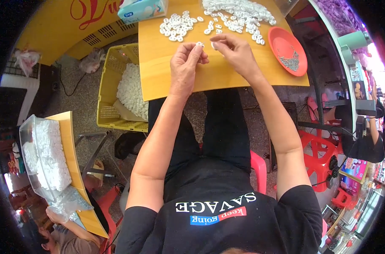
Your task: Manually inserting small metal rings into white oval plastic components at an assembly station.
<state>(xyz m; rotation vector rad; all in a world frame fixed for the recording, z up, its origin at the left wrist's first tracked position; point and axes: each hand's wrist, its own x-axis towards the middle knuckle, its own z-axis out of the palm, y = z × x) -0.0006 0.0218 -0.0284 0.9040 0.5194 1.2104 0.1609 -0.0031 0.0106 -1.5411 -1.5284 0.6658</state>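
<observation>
My left hand (pixel 186 63) is above the near part of the yellow table (pixel 158 78), thumb and fingertips pinching a small white oval plastic piece (pixel 199 43) with holes in it. Close beside it, my right hand (pixel 236 53) has thumb and forefinger drawn together. A whitish spot shows at those fingertips, too small to name. Beyond my left hand lies a loose group of similar white oval pieces (pixel 175 26). A larger heap of white pieces (pixel 239 10) spreads across the far side, with several strays in front of it.
On the table's right, a red plate (pixel 281 37) holds thin metal pins or screws (pixel 290 62). A tissue pack (pixel 142 10) lies far left. Below, a yellow basket (pixel 102 86) holds white pieces. At left, another person's hand (pixel 57 216) is near a clear bin (pixel 28 127). Red stools (pixel 317 156) stand right.
</observation>
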